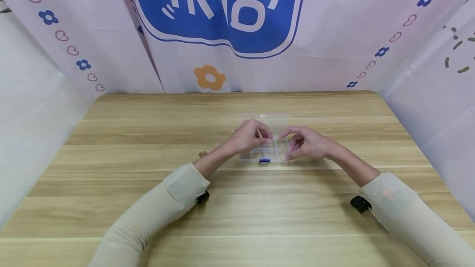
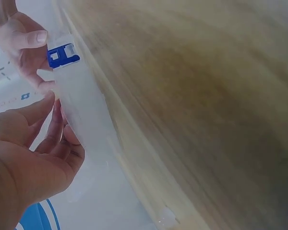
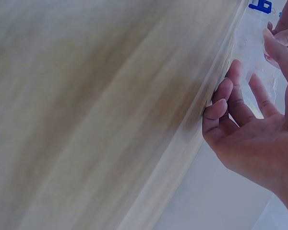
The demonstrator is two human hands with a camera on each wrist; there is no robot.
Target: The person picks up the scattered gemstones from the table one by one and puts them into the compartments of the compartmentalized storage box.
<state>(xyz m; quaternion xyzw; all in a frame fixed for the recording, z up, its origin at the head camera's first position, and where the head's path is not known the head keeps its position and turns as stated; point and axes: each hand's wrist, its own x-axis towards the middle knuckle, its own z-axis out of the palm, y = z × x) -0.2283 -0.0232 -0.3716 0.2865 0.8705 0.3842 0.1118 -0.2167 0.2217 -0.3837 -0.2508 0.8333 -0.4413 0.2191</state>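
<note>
A clear plastic compartment box (image 1: pixel 270 151) lies on the table, its lid (image 1: pixel 279 122) raised toward the back and its blue latch (image 1: pixel 264 160) facing front. My left hand (image 1: pixel 251 135) is over the box from the left, fingers bent, thumb and forefinger tips close together above the compartments. I cannot tell whether anything sits between those tips. At the box's right end, my right hand (image 1: pixel 307 142) holds the side with its thumb near the front corner and lower fingers curled. Its forefinger (image 3: pixel 262 98) reaches out apart from the others.
Beside the left forearm, small brown round pieces (image 1: pixel 202 153) lie on the wooden table (image 1: pixel 237 209). Behind the table hangs a white printed cloth (image 1: pixel 315 65), with pale cloth at both sides. Black wrist devices (image 1: pixel 360 204) hang under the sleeves.
</note>
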